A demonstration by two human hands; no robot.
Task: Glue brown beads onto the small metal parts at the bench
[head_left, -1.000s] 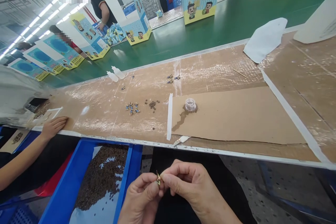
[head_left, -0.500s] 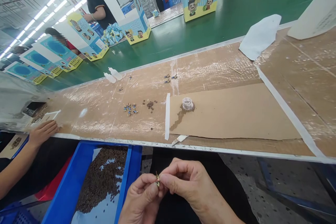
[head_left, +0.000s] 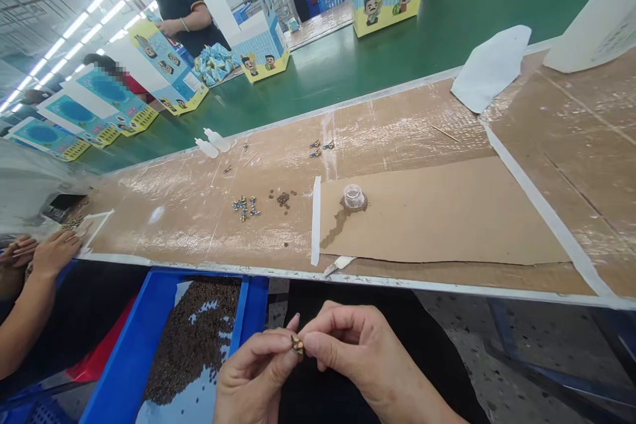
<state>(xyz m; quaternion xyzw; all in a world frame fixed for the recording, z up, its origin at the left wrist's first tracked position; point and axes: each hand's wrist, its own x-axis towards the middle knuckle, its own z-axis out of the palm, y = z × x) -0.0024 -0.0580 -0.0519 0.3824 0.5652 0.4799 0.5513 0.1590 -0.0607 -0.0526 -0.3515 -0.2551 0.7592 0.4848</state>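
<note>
The pinched piece is too small to identify.

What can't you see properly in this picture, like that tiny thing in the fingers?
Head view:
Tiny piece: the left hand and right hand hide most of it.
Brown bits in the blue tray: too small to identify.
Clear jar: contents too small to tell.

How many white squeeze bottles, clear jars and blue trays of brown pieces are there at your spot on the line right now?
White squeeze bottles: 2
Clear jar: 1
Blue tray of brown pieces: 1
Total: 4
</note>
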